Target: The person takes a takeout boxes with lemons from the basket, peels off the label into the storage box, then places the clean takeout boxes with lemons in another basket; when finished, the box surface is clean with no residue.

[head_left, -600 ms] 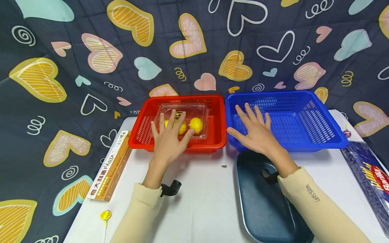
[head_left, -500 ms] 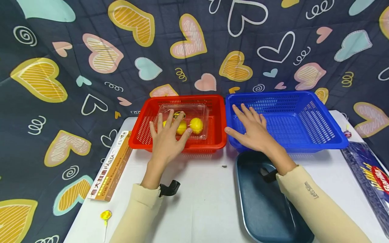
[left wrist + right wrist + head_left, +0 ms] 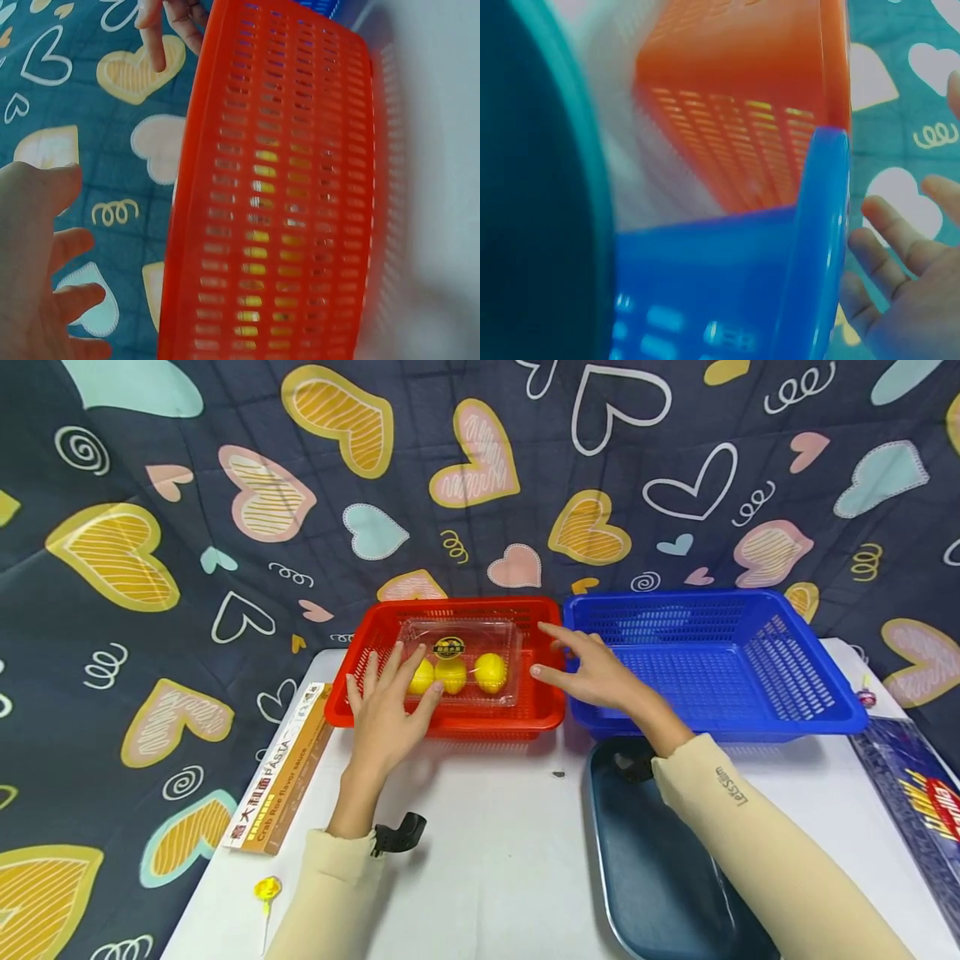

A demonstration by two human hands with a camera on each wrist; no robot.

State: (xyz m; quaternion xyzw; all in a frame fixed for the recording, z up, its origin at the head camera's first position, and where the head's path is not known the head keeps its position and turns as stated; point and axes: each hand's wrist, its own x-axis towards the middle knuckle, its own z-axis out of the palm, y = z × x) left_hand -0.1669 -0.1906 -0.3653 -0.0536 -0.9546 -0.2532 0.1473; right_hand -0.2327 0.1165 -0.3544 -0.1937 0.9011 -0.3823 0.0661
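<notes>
A clear plastic clamshell box (image 3: 468, 695) with several yellow round items inside and a black-and-gold label lies in the red basket (image 3: 442, 724). Above the basket's left front rim hovers my left hand (image 3: 386, 722), fingers spread and holding nothing. My right hand (image 3: 600, 672) hangs over the adjoining rims of the red basket and the blue basket (image 3: 705, 727), thumb and forefinger reaching left, nothing in its grasp. In the left wrist view the left hand (image 3: 34, 262) is above the rim level, apart from the red basket wall (image 3: 277, 225). The right wrist view shows the right hand (image 3: 915, 285) with loosely bent fingers.
A dark teal tray (image 3: 660, 860) sits below the right forearm. At left are a pasta box (image 3: 277, 768) and a yellow lollipop (image 3: 267, 890). On the right lie a blue Barilla pack (image 3: 918, 793) and a small red lollipop (image 3: 866, 697). A heart-patterned cloth (image 3: 480, 543) hangs behind.
My right hand has moved left from over the blue basket to the red basket's right rim. The left hand has shifted slightly left and down, leaving more of the clear box visible.
</notes>
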